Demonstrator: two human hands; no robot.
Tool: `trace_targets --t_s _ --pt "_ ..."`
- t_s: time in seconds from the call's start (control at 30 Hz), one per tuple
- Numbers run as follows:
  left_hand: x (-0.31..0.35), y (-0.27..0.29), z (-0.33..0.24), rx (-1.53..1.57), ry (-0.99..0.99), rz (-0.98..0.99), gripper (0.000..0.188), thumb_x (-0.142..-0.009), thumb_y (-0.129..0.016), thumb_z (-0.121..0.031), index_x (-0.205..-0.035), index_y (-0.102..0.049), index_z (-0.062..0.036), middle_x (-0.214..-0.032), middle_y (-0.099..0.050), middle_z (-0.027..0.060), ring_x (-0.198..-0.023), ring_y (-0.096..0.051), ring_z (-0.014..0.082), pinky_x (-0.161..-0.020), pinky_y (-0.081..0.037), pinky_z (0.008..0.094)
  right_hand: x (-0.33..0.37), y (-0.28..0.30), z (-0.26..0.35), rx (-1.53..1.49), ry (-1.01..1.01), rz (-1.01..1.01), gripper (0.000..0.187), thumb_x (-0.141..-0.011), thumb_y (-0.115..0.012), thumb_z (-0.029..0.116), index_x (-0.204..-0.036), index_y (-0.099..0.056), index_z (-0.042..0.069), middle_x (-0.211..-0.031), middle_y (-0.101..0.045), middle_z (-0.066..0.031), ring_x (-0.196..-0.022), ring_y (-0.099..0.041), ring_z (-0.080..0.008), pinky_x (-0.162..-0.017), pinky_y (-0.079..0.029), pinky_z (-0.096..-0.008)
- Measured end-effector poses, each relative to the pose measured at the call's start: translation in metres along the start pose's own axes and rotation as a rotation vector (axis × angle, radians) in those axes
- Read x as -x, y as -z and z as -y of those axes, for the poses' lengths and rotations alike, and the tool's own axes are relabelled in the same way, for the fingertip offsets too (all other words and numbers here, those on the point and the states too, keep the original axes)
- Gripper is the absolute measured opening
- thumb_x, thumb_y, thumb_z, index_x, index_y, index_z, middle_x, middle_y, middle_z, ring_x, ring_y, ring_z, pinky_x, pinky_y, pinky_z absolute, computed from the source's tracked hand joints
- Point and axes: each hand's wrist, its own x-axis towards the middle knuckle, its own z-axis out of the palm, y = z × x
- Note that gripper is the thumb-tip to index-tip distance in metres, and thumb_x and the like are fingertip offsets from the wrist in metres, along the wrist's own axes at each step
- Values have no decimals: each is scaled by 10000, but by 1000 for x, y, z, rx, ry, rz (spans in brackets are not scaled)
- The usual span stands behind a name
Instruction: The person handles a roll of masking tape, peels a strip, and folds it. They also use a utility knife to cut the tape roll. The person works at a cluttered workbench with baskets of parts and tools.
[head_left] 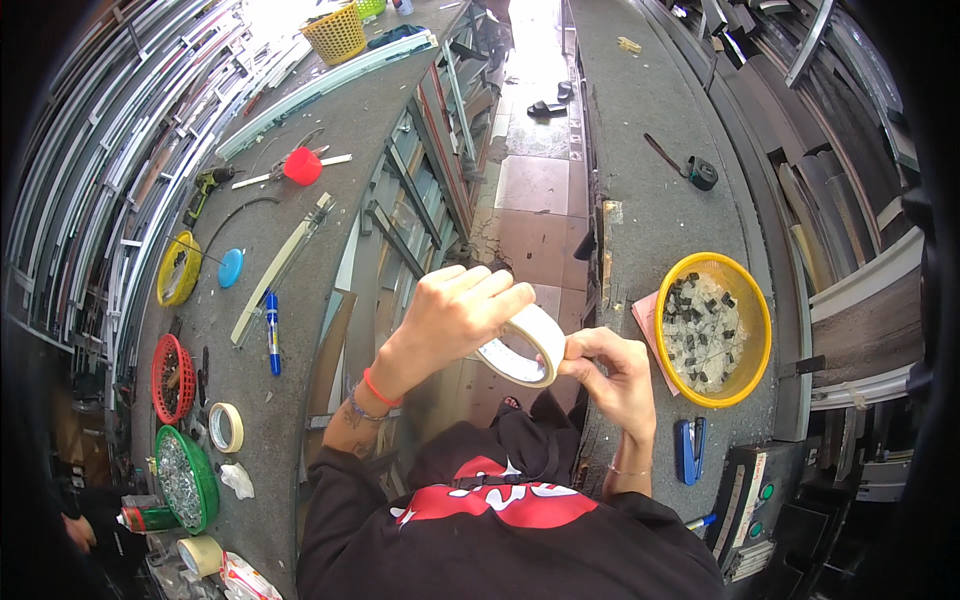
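A wide roll of pale tape [549, 340] is held in the air in front of my body, above the gap between two benches. My left hand [445, 312] grips it from the upper left, its fingers bent over the rim. On the other side, my right hand [612, 372] pinches at the roll's outer edge with thumb and forefinger. Whether a loose tape end is between those fingertips is too small to make out. The hollow core of the roll faces partly toward me.
On the right bench are a yellow basket [765, 335] of small clear and black pieces, a blue stapler [690, 452] and a tape measure [701, 173]. The left bench holds a blue marker [273, 335], another tape roll [226, 427], a green basket [211, 485] and a drill [205, 192].
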Motion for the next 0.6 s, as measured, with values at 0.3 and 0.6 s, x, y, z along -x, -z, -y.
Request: trace_targets --t_s 0.3,0.6 --pt "2 4 6 -30 33 3 271 -621 -671 -141 -869 -563 -131 -686 -499 -23 -630 -555 115 -551 -450 268 -3 -17 3 -2 -10 -137 243 -808 -654 9 -1028 -552 -13 -873 -667 -113 -825 -663 -168 -714 -515 -265" --pt "0 3 5 -45 29 10 268 -619 -679 -149 -860 -561 -139 -681 -484 -26 -625 -547 112 -542 -441 268 -3 -15 -3 -29 -15 -130 219 -806 -643 -19 -1008 -557 -23 -850 -674 -106 -800 -669 -163 -707 -519 -268"
